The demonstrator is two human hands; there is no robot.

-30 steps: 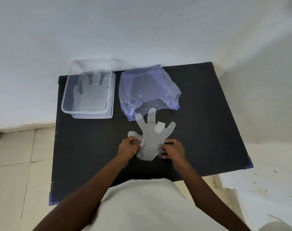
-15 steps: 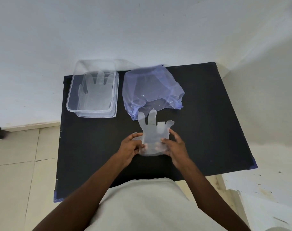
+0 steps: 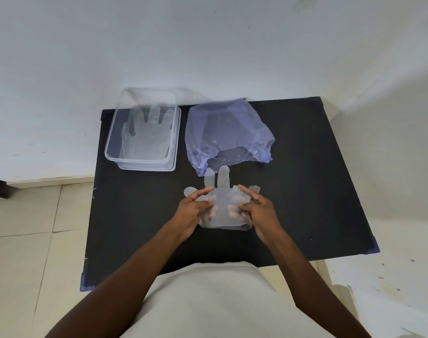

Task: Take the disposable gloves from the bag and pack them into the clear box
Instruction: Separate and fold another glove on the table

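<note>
A clear disposable glove (image 3: 222,211) hangs just above the black table (image 3: 305,191), its fingers pointing away from me. My left hand (image 3: 195,208) grips its left side and my right hand (image 3: 256,208) its right side, with my fingertips showing through the film from underneath. Just beyond it lies the crumpled blue plastic bag (image 3: 228,132), its mouth facing me. The clear box (image 3: 144,132) stands at the table's far left corner with at least one flat glove (image 3: 147,135) inside.
The box rests on what looks like its clear lid (image 3: 149,168). A white wall runs behind the table and a white ledge (image 3: 391,276) sits to the right. Tiled floor (image 3: 32,228) lies on the left.
Both hands have slid under the glove and lifted it off the table; its lower part now drapes over my fingers. The view has shifted slightly.
</note>
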